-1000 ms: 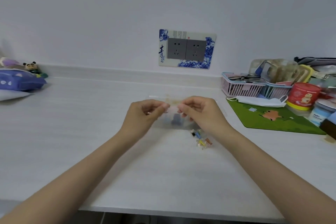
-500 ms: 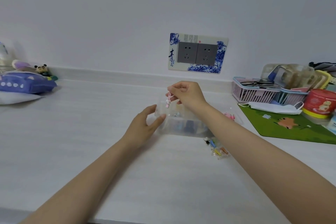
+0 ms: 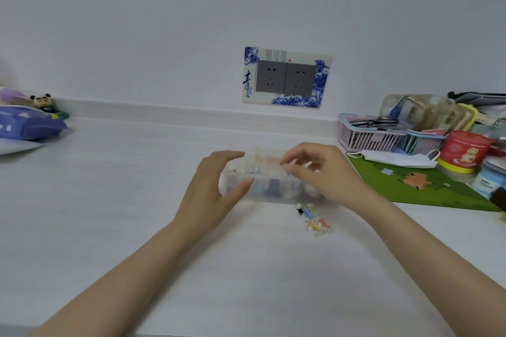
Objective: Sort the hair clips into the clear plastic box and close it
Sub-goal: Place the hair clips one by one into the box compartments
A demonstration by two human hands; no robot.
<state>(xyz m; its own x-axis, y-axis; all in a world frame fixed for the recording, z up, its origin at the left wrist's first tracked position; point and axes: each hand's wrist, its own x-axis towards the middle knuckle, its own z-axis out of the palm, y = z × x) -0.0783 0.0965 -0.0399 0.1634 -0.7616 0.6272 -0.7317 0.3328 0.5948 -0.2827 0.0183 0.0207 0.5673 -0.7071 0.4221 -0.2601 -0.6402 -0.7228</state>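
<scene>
Left hand point(image 3: 212, 186) clamped on clear plastic box point(image 3: 269, 189) end; right hand point(image 3: 320, 169) fingers pinched tgthr over it, can't tell on what. Loose hair clips point(image 3: 313, 220) just beside.

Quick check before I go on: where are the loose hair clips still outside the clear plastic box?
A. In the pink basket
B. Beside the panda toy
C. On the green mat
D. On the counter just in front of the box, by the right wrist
D: the loose hair clips lie on the white counter, just in front of the clear plastic box, near the right hand.
</scene>
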